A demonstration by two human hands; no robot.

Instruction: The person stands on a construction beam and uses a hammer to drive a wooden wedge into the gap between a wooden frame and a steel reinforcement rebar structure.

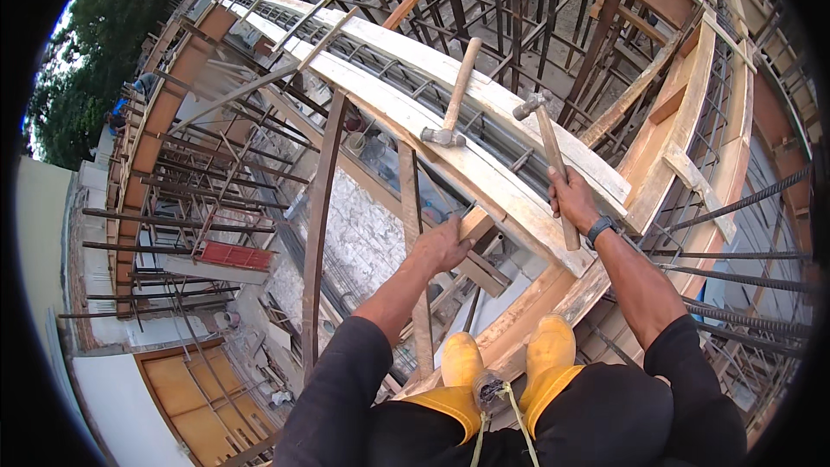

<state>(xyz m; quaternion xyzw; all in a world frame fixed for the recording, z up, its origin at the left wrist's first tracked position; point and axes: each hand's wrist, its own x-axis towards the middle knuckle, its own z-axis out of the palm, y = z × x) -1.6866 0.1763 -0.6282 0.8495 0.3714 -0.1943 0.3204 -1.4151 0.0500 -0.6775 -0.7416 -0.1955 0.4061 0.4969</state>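
Note:
My right hand [573, 197], with a dark watch on its wrist, is closed round the wooden handle of a hammer [551, 140]. The metal head of that hammer points away from me, above the long beam formwork [527, 195]. Left of it, my left hand [439, 246] grips a short wooden block [475, 224] at the formwork's near side. Part of the block is hidden by the fingers. A second hammer [456, 99] lies across the formwork boards, its head nearest me and its handle pointing away.
Steel bars [405, 78] run inside the formwork channel. Thick rebar [743, 199] juts in from the right. My yellow boots [464, 361] stand on narrow planks high over a lower floor. Slanting wooden props [322, 225] rise at left. People [117, 117] are far off at left.

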